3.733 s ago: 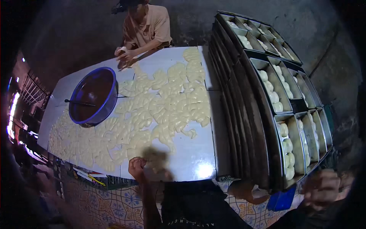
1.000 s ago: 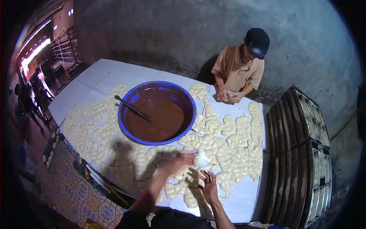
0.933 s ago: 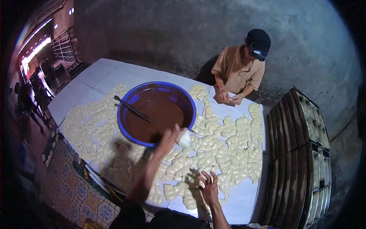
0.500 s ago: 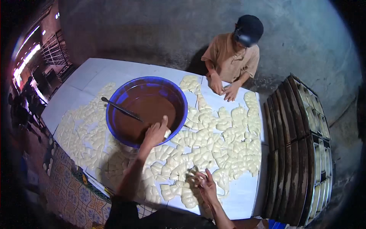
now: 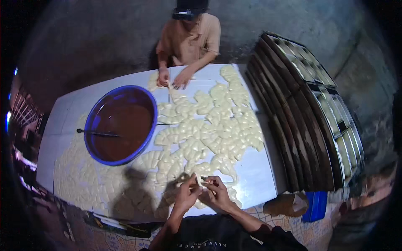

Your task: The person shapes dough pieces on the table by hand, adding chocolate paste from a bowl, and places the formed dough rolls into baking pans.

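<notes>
Near the front of the table, my left hand [image 5: 188, 194] and my right hand [image 5: 218, 192] meet and pinch a small piece of pale dough [image 5: 199, 180] between their fingertips. Many more soft dough pieces [image 5: 209, 136] cover the white tabletop [image 5: 253, 171] in front of and around them. To the left of my hands stands a round blue basin [image 5: 154, 109] with a brown filling [image 5: 130, 121] in it. A dark long-handled utensil [image 5: 98, 133] rests across the basin's left side, its far end in the filling.
Across the table a co-worker in a tan shirt [image 5: 188, 39] handles dough with both hands. At the right stand stacked dark trays [image 5: 289, 108]; the front ones hold pale dough pieces. A blue container [image 5: 315, 206] sits on the patterned floor below the table's right corner.
My left hand has left the basin and come to my right hand, which has closed its fingers on the dough. The view has swung to the right.
</notes>
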Tool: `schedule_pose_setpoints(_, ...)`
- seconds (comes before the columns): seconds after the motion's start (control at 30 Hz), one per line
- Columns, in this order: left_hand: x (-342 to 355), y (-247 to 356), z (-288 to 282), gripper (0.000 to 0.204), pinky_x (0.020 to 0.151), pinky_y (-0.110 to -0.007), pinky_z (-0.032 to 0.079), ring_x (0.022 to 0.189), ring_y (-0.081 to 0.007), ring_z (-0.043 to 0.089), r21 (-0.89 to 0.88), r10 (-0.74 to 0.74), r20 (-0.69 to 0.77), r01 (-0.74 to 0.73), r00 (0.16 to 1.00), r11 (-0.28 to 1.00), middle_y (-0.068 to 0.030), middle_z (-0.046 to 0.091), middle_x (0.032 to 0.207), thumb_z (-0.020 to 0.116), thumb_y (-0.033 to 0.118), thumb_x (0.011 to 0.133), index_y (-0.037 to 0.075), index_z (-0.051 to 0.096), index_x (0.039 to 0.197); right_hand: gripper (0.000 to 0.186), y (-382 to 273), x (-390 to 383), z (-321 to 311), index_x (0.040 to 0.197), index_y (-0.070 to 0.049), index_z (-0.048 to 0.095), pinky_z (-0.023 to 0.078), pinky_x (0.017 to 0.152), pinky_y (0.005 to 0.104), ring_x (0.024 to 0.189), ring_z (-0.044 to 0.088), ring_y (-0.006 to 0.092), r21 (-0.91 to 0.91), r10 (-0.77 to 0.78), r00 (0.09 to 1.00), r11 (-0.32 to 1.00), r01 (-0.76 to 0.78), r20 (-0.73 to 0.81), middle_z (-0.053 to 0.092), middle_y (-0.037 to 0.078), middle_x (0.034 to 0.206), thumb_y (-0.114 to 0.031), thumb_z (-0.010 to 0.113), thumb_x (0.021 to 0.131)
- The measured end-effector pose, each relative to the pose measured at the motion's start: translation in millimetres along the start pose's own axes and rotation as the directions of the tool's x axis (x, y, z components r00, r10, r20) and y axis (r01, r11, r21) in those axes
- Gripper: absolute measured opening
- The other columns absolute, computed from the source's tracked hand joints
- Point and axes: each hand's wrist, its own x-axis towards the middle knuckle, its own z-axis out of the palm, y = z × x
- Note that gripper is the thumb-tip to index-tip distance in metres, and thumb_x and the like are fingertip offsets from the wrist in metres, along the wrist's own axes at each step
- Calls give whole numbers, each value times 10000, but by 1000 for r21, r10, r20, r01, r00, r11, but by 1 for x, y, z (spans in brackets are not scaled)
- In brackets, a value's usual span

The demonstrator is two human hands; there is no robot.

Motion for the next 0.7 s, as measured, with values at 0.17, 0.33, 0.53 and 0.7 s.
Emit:
schedule_pose_setpoints(0.17, -14, 11, 25, 308, 729, -259, 528, 798, -111, 594, 131, 60, 103, -74, 993, 989, -64, 635, 856, 645, 88, 890, -62, 600, 1155, 276, -10, -21, -24, 1085, -16, 657, 463, 906, 318, 1134, 527, 217, 472, 194, 972, 875, -110, -133, 501, 112, 1233, -32, 670, 809)
schedule_pose_setpoints(0.33, -13, -6, 48, 222, 683, -245, 551, 754, -101, 609, -114, -39, 77, 48, 996, 992, -65, 642, 866, 622, 156, 925, -50, 634, 1007, 249, -18, -37, -34, 1118, -16, 647, 482, 863, 323, 1081, 559, 225, 292, 96, 976, 956, -35, -197, 508, 118, 1214, -75, 629, 876)
schedule_pose_setpoints(0.53, -15, -13, 72, 178, 672, -254, 539, 771, -113, 614, -14, -90, 35, 90, 995, 996, -65, 634, 881, 634, 130, 908, -23, 599, 994, 199, -16, -57, -43, 1052, -4, 684, 453, 676, 282, 799, 569, 151, 150, 228, 955, 968, -201, -190, 605, 91, 887, -96, 635, 882)
schedule_pose_setpoints(0.7, -8, -24, 58, 294, 801, -317, 533, 869, -169, 611, 79, 248, 241, -273, 939, 959, -108, 594, 966, 632, -48, 833, -35, 531, 1109, 451, -13, -59, -45, 1322, -74, 522, 428, 669, 254, 824, 506, 110, 119, 225, 936, 973, -199, -269, 567, 69, 1023, -141, 641, 892)
